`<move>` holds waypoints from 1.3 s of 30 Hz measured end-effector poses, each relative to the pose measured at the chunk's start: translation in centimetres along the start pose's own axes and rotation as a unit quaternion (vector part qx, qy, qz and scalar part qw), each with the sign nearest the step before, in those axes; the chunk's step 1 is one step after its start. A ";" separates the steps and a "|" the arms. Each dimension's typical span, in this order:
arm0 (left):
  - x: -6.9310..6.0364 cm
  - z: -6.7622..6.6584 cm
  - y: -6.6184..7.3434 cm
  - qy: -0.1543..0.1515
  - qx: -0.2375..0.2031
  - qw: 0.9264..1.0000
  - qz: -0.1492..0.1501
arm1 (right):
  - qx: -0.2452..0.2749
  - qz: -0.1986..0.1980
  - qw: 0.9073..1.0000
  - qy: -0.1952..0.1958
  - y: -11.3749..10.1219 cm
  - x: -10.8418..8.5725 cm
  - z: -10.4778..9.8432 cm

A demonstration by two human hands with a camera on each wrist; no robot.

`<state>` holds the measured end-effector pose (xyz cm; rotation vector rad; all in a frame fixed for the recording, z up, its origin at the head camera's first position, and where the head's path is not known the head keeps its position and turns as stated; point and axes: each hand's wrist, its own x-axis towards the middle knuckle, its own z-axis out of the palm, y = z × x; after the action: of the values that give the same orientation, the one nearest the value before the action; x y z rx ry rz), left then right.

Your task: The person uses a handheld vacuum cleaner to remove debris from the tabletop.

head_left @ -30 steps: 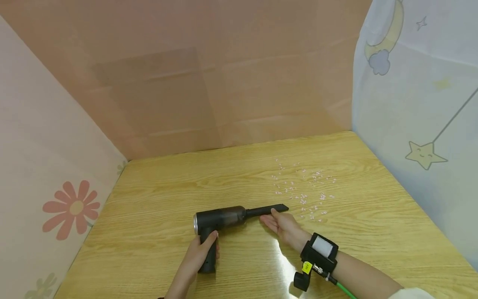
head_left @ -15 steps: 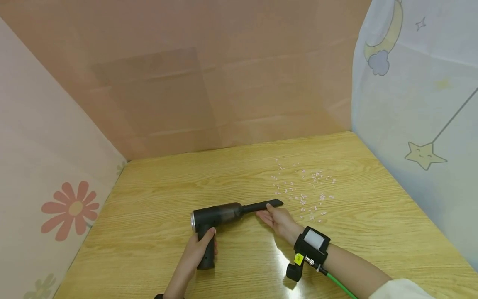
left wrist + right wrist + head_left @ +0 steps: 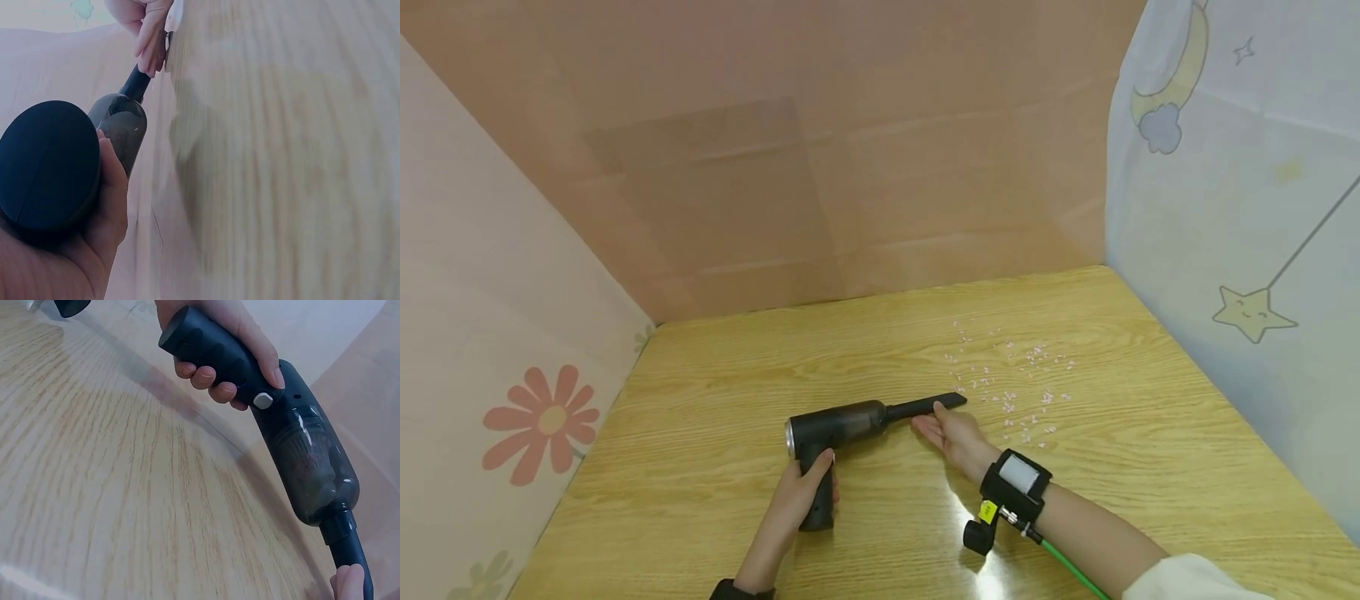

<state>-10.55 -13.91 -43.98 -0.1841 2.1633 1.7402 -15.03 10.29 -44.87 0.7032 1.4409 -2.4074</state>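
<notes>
A black handheld vacuum cleaner (image 3: 838, 427) is held level just over the table, its narrow nozzle (image 3: 917, 408) pointing right. My left hand (image 3: 796, 498) wraps round the handle, and in the right wrist view the left thumb lies near the pale button (image 3: 263, 400). With the thumb on top and the fingers underneath, my right hand (image 3: 957, 437) holds the nozzle near its tip. Small pale pink bits (image 3: 1009, 407) lie scattered right of the nozzle tip. Through the clear dust cup (image 3: 312, 465) an inner filter shows.
A wood-grain table (image 3: 700, 392) carries everything. An orange-brown sheet (image 3: 850, 167) hangs behind it; patterned sheets with a flower (image 3: 553, 419) and a star (image 3: 1253, 314) stand at the sides. A green cable (image 3: 1071, 567) runs from the right wrist device (image 3: 1018, 483).
Both hands have brought the vacuum cleaner slightly up in the head view, its nozzle tip shifting left. The right forearm has moved left. The pink bits look the same.
</notes>
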 end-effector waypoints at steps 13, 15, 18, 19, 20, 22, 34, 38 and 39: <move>0.7 -0.1 0.1 0.012 0.007 1.000 -0.001 | 0.010 -0.007 0.999 0.037 -0.2 0.5 0.7; 0.8 -0.1 0.2 0.009 0.005 1.000 0.000 | 0.013 -0.009 0.999 0.039 -0.2 0.6 0.8; 1.0 0.0 0.3 0.005 0.003 1.000 0.002 | 0.013 -0.011 0.999 0.040 -0.3 0.8 1.0; 1.1 0.0 0.3 0.006 0.003 1.000 0.003 | 0.015 -0.014 0.999 0.039 -0.4 0.8 1.1; 1.2 0.0 0.4 0.007 0.003 1.000 0.003 | 0.018 -0.014 0.999 0.041 -0.5 0.9 1.1; 1.4 0.0 0.5 0.012 0.006 1.000 0.005 | 0.021 -0.016 0.999 0.044 -0.7 1.1 1.2; 2.4 0.1 0.7 0.020 0.009 1.000 -0.001 | 0.032 -0.022 0.998 0.058 -0.9 2.0 1.1; 2.5 0.1 0.8 0.021 0.006 1.000 -0.002 | 0.033 -0.021 0.997 0.064 -0.8 2.2 1.1; 2.5 0.1 0.8 0.019 0.003 1.000 -0.003 | 0.032 -0.022 0.997 0.064 -0.8 2.2 1.1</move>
<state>-13.10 -13.36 -44.18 -0.2241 2.1926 1.7415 -17.55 9.77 -44.96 0.8640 1.4458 -2.4935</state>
